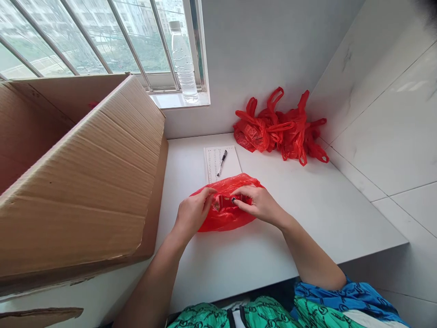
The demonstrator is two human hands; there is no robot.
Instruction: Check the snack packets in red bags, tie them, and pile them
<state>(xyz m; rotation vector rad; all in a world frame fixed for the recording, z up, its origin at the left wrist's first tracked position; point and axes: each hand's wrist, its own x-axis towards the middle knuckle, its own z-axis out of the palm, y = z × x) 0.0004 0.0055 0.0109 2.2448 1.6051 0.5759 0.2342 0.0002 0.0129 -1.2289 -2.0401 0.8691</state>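
Note:
In the middle of the white table lies a spread red plastic bag (225, 224). A small red packet (226, 200) with pale print and a round gold mark sits on the bag, between my two hands. My left hand (192, 213) is closed, its thumb and fingertips pinching at the packet's left end. From the right, my right hand (258, 203) pinches the packet's other end. Beside my right thumb tip shows a tiny dark, shiny spot, too small to name. Folds of the bag and my fingers hide part of the packet.
A large open cardboard box (112, 182) stands at the left. Behind the bag lies a printed sheet (212, 159) with a black pen (222, 162) on it. Several knotted red bags (273, 130) lie against the back wall. A water bottle (184, 66) stands on the windowsill.

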